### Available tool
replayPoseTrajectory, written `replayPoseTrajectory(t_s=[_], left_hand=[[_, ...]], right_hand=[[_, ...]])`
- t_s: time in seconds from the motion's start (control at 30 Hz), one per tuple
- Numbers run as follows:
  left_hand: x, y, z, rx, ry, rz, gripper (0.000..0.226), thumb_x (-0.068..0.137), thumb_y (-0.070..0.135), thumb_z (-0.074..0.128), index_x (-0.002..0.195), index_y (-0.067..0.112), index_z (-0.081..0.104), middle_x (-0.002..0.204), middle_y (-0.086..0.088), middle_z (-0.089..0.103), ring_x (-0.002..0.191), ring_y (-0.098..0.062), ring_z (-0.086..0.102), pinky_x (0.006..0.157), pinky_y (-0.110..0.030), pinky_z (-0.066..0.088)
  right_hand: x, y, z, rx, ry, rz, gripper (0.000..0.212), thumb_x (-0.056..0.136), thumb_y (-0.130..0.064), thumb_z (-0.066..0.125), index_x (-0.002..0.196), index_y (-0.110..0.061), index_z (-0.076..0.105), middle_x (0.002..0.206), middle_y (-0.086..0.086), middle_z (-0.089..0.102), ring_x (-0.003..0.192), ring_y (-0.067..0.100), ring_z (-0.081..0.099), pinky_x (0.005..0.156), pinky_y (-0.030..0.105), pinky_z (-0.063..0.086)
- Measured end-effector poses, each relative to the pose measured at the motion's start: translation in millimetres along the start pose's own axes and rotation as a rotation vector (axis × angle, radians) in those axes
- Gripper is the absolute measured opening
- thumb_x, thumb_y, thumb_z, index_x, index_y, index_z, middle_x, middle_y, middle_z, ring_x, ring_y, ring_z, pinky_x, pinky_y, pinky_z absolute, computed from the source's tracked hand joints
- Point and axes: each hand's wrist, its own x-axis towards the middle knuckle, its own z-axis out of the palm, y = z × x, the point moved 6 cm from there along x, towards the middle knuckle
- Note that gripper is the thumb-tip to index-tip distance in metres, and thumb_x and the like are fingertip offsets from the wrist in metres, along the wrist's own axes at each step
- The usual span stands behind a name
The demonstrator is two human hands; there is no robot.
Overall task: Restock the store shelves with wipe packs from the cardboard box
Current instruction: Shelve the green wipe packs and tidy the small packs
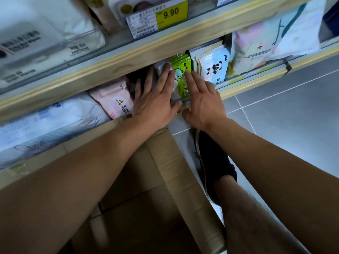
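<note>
A green wipe pack (181, 74) with a cartoon dinosaur stands on the lower wooden shelf (256, 77), in a row of like packs. My left hand (156, 96) lies flat against its left side, fingers spread over the pack. My right hand (203, 99) presses flat against its right side, fingers extended. Neither hand closes around it. The open cardboard box (165, 180) sits on the floor under my forearms; I see no packs in the part of its inside that shows.
Panda-print packs (214, 66) stand right of the green ones, a pink pack (114, 100) left. Large white packs (45, 118) fill the shelf's left. An upper shelf carries a yellow 9.90 price tag (171, 14). My black shoe (214, 165) rests on grey floor tiles beside the box.
</note>
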Motion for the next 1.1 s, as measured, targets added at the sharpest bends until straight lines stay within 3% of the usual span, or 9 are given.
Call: replayPoseTrajectory(t_s=[0.1,0.2,0.33,0.47,0.6,0.77,1.0,1.1], left_hand=[[0,4,-3,-0.008,0.024,-0.008,0.083,0.086,0.055,0.047,0.152,0.021,0.009,0.16,0.008,0.001,0.146,-0.027,0.0,0.114,-0.057,0.012],[-4,12,-17,-0.024,0.128,-0.005,0.073,0.083,0.05,0.053,0.145,0.017,0.031,0.155,0.0,0.024,0.142,-0.029,0.017,0.111,-0.056,0.021],[5,40,-34,0.003,0.274,0.045,0.058,0.077,0.039,0.061,0.128,0.016,0.05,0.136,-0.007,0.047,0.123,-0.034,0.04,0.1,-0.052,0.036],[27,77,-35,0.069,0.244,0.062,0.065,0.079,0.035,0.055,0.14,0.023,0.038,0.149,0.0,0.033,0.132,-0.032,0.032,0.107,-0.056,0.025],[33,82,-16,0.147,0.129,0.109,0.074,0.083,0.047,0.029,0.15,0.019,0.018,0.159,0.002,0.013,0.143,-0.03,0.014,0.114,-0.056,0.008],[34,64,-3,0.173,0.098,0.121,0.09,0.08,0.044,0.056,0.151,0.021,0.006,0.161,0.002,-0.001,0.146,-0.03,0.001,0.114,-0.054,0.003],[37,59,-4,0.169,0.063,0.133,0.098,0.075,0.042,0.06,0.151,0.024,0.002,0.161,-0.001,-0.003,0.146,-0.03,-0.002,0.115,-0.055,0.001],[18,61,-17,0.132,0.122,0.104,0.096,0.074,0.043,0.061,0.151,0.021,0.007,0.16,-0.003,0.001,0.146,-0.029,-0.001,0.115,-0.058,0.004]], right_hand=[[-2,2,-4,0.047,0.013,-0.009,0.092,0.077,-0.032,0.062,0.154,-0.019,0.012,0.158,0.005,0.018,0.138,0.033,0.026,0.113,0.043,0.028],[-14,14,-21,0.132,0.188,-0.029,0.077,0.07,-0.019,0.062,0.142,-0.008,0.038,0.14,0.014,0.043,0.119,0.039,0.045,0.103,0.042,0.039],[-23,49,-40,0.136,0.322,0.032,0.069,0.072,-0.018,0.059,0.138,-0.006,0.042,0.137,0.015,0.043,0.116,0.039,0.047,0.1,0.044,0.042],[-13,65,-37,0.062,0.195,0.082,0.083,0.072,-0.021,0.059,0.149,-0.013,0.027,0.154,0.011,0.025,0.131,0.039,0.034,0.108,0.046,0.034],[-12,66,-27,0.007,0.084,0.087,0.091,0.077,-0.022,0.062,0.154,-0.021,0.013,0.161,0.002,0.008,0.139,0.034,0.024,0.113,0.042,0.028],[-12,62,-23,-0.022,0.053,0.073,0.096,0.075,-0.024,0.064,0.154,-0.023,0.009,0.161,-0.001,0.002,0.14,0.032,0.022,0.111,0.042,0.03],[-11,58,-28,-0.017,0.114,0.074,0.091,0.074,-0.019,0.06,0.153,-0.021,0.015,0.16,0.002,0.011,0.142,0.031,0.02,0.115,0.04,0.026],[-13,49,-31,-0.029,0.17,0.017,0.089,0.069,-0.016,0.058,0.15,-0.016,0.022,0.158,0.007,0.015,0.142,0.032,0.019,0.117,0.039,0.021]])
